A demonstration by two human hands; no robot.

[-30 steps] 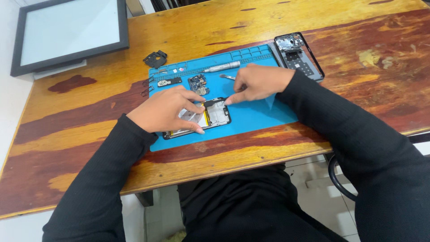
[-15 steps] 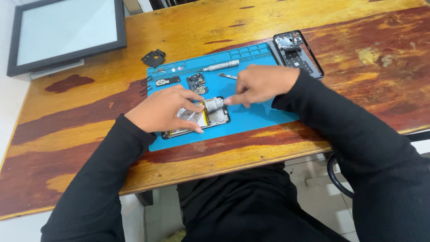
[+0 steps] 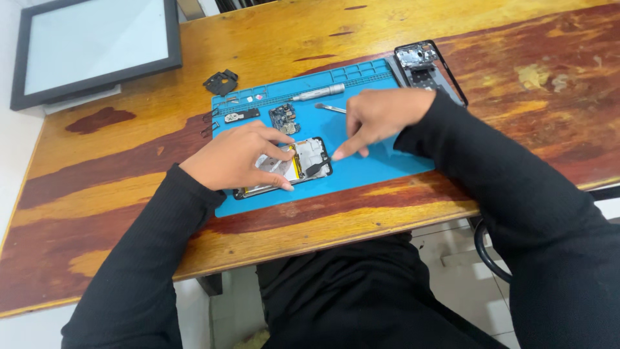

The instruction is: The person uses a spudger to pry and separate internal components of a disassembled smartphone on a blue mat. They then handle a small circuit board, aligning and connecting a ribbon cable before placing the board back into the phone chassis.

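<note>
An opened phone body lies on a blue work mat, its insides facing up. My left hand rests over its left half, fingers pressing it down. My right hand hovers just right of the phone with the index finger stretched toward the phone's right edge, its tip on the mat; the other fingers are curled and hold nothing that I can see. A small circuit board and a dark flat part lie on the mat behind the phone.
A silver screwdriver and metal tweezers lie on the mat's far side. A phone frame sits at the mat's right corner, a black part off its left corner, a framed screen far left on the wooden table.
My right hand has drawn back to the right from the phone's top end and now points one finger at its right edge. My left hand stays on the phone.
</note>
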